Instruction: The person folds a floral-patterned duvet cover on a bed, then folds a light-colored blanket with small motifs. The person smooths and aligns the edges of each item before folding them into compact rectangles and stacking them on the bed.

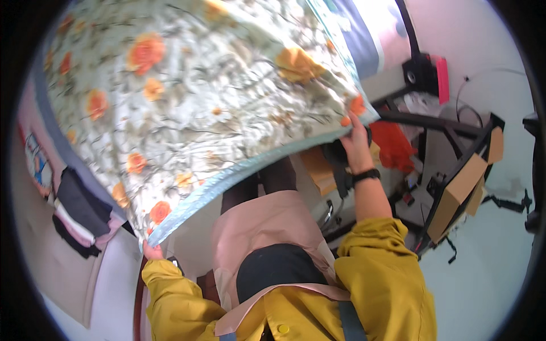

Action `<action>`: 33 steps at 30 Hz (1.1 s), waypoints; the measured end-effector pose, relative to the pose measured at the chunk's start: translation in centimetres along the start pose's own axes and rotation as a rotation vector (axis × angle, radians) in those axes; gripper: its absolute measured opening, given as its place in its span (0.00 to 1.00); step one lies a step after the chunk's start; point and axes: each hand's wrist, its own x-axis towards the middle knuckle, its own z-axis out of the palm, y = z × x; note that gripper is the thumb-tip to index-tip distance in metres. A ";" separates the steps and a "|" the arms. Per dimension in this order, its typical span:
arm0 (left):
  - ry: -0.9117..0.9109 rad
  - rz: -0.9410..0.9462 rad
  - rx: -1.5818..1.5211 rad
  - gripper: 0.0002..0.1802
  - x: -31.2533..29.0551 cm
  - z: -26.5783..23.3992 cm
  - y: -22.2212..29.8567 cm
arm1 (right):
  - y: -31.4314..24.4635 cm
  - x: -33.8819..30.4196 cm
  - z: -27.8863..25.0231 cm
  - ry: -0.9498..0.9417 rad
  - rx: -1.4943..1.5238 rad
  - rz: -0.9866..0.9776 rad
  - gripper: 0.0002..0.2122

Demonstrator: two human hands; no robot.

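Two corners of one thin white cloth with orange flowers and light-blue border (219,108) are pinched in closed fingers of left hand (152,250) and right hand (358,150); it spreads beyond them. A loose pinch could let it slip; sideways pulling could snag it on the black frame (438,123) beside the right fingers.

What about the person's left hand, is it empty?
No, the left hand pinches the near left corner of the white, orange-flowered fabric sheet edged in light blue.
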 end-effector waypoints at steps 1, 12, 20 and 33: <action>-0.006 0.039 -0.019 0.17 -0.2 0.7 0.7 | -1.1 -1.3 0.6 -0.003 -0.043 -0.038 0.19; -0.306 0.490 -0.403 0.21 -17.2 4.2 22.8 | -21.2 -24.8 22.8 -0.420 -0.318 -0.683 0.15; -0.558 0.777 -0.574 0.22 -41.2 -7.0 39.5 | -37.2 -48.4 28.4 -0.790 -0.361 -1.049 0.15; -0.746 1.020 -0.637 0.16 -35.5 -18.3 54.5 | -36.1 -63.0 35.4 -0.371 -0.305 -1.375 0.12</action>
